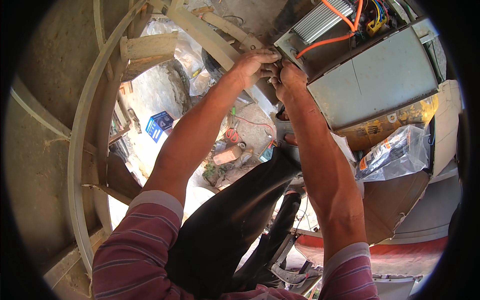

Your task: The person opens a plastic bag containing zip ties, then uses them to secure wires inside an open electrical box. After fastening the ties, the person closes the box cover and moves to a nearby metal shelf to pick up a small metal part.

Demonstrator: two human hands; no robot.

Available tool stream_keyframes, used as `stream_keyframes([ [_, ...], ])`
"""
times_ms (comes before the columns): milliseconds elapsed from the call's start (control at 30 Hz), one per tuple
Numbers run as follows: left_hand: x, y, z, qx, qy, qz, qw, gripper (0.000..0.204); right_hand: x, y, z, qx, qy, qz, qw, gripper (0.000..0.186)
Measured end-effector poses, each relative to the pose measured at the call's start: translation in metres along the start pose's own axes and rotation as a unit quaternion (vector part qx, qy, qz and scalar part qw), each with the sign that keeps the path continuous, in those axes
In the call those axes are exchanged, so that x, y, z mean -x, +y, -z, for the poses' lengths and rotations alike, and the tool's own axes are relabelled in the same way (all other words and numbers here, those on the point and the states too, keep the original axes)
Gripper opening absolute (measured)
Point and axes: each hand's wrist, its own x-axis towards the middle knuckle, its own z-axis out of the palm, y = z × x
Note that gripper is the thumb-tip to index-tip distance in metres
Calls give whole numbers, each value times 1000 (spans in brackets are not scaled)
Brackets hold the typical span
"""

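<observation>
Both hands meet at the upper middle, at the end of a grey metal plate (285,47) beside an open housing. My left hand (254,67) has its fingers curled, thumb and fingertips close together at a small part I cannot make out. My right hand (289,79) is closed just beside it, its fingertips hidden. In the housing sit a finned silver unit (315,22), thick orange cables (325,38) and a yellow connector (376,27). A grey metal cover (372,80) lies to the right of my right forearm.
A curved metal frame (80,165) runs down the left. Below are a blue box (159,125), red scissors (231,134), a brick (227,154) and my legs (220,220). A plastic bag with dark contents (392,152) and cardboard (392,200) lie at the right.
</observation>
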Motion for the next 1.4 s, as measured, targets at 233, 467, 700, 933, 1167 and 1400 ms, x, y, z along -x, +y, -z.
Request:
stream_keyframes([
  [233,1,3,-7,-34,4,-7,999,25,3,0,0,13,15,5,1000,14],
  [467,7,12,-7,-71,8,-5,997,23,0,3,-2,1,36,6,999,17],
  [700,5,4,-1,-56,-8,-27,998,22,5,1,-2,20,26,18,999,10],
  [933,8,-3,-6,-22,-34,-60,997,13,-5,7,-3,12,42,52,998,9],
  [1167,7,-3,-5,-9,-28,-54,998,13,-12,10,0,8,47,49,998,8],
  [1400,6,-6,0,4,-49,-22,999,14,-7,7,-2,-43,11,42,998,8],
])
